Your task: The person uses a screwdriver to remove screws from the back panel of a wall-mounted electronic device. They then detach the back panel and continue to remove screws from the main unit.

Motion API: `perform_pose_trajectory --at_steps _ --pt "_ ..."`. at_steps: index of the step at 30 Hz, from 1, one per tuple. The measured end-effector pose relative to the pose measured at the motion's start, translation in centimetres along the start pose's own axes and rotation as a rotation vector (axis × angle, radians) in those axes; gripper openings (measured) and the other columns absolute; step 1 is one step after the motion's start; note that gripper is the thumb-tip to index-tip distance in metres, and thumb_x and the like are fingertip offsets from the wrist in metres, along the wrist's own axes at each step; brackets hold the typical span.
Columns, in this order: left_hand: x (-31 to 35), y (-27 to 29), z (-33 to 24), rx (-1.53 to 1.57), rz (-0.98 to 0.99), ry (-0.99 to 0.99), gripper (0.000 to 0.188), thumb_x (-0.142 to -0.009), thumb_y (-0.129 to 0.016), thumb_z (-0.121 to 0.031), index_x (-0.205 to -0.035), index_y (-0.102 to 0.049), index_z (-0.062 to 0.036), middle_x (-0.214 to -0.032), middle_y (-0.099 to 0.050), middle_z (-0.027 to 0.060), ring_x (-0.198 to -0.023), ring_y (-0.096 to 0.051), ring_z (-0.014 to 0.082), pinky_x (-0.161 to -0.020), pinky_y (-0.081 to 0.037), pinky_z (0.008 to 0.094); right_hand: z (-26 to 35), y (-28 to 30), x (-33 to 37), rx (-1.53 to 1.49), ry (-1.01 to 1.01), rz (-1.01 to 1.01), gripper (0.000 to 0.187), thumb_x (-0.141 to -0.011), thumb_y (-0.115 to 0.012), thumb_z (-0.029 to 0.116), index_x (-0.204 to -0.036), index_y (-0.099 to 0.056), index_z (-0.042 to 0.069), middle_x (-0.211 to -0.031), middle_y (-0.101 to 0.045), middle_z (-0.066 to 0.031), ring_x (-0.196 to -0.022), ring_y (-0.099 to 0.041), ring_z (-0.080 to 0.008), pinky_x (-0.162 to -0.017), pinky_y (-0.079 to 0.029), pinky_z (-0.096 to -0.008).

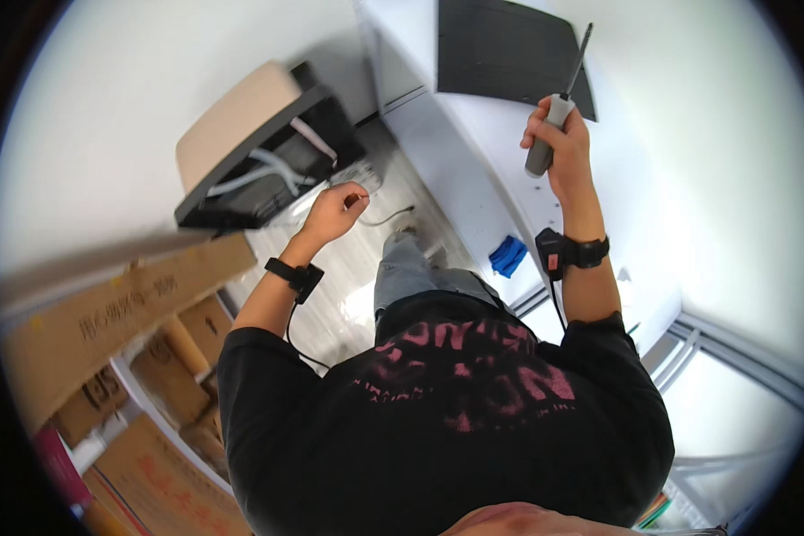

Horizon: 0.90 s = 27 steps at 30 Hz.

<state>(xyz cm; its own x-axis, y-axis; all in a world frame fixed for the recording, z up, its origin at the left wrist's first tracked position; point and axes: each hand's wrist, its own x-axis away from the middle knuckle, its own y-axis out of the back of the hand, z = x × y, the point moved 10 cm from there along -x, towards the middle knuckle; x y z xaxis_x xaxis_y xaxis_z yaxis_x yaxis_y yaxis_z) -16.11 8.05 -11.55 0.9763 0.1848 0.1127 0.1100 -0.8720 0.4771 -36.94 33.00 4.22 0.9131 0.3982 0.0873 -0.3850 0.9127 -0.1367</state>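
Note:
My right hand is wrapped round the grey handle of a screwdriver, raised over the white tabletop. The screwdriver's dark shaft points up and away, passing in front of a flat black panel at the far end of that top. Off to the left, my left hand is closed with its fingers curled in; whatever they may hold is too small to make out. It is nearest to a bulky piece of equipment with a beige shell, whose open black underside shows pale grey tubes.
A folded blue cloth lies on the white surface below my right forearm. A dark cable trails across the floor. Cardboard boxes fill the lower left, beside a long brown carton. At the lower right stands a metal-framed structure.

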Motion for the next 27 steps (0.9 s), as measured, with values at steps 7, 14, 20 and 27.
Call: perform_pose_trajectory --at_steps 7,14,20,27 --pt "14.0 -1.2 7.0 -0.149 -0.132 0.227 0.007 -0.082 -0.061 -0.007 -0.087 -0.063 -0.0019 -0.076 -0.064 0.0105 -0.064 -0.060 0.0201 -0.061 -0.049 0.0304 -14.6 -8.5 7.9 -0.041 -0.229 0.378 0.035 -0.075 -0.054 -0.004 -0.108 -0.046 0.002 -0.085 -0.056 -0.0072 -0.073 -0.056 -0.0160 -0.067 -0.048 -0.0297" --pt "16.0 -8.6 17.2 0.590 -0.339 0.532 0.011 -0.090 -0.057 -0.011 -0.095 -0.062 -0.0033 -0.076 -0.062 0.0019 -0.069 -0.058 0.0087 -0.062 -0.047 0.0227 -27.1 -9.4 15.6 -0.133 -0.590 0.273 0.039 -0.084 -0.056 0.001 -0.120 -0.042 0.001 -0.086 -0.056 -0.0073 -0.070 -0.058 -0.0163 -0.064 -0.052 -0.0315" --pt "10.8 -10.8 23.6 0.729 -0.310 0.509 0.011 -0.091 -0.055 -0.013 -0.097 -0.061 -0.0051 -0.078 -0.062 0.0011 -0.072 -0.059 0.0099 -0.062 -0.047 0.0239 -37.6 -11.5 17.0 -0.124 -0.682 0.240 0.048 -0.090 -0.053 0.012 -0.134 -0.037 0.003 -0.085 -0.059 -0.0082 -0.056 -0.058 -0.0160 -0.045 -0.045 -0.0264" --pt "5.6 -13.6 29.8 0.786 -0.212 0.424 0.020 -0.094 -0.053 -0.021 -0.105 -0.057 -0.0037 -0.085 -0.062 0.0020 -0.077 -0.059 0.0107 -0.068 -0.047 0.0236 -46.4 -13.1 15.7 -0.304 -0.589 0.309 0.051 -0.087 -0.045 0.019 -0.135 -0.038 0.003 -0.085 -0.059 -0.0102 -0.054 -0.056 -0.0153 -0.045 -0.043 -0.0255"
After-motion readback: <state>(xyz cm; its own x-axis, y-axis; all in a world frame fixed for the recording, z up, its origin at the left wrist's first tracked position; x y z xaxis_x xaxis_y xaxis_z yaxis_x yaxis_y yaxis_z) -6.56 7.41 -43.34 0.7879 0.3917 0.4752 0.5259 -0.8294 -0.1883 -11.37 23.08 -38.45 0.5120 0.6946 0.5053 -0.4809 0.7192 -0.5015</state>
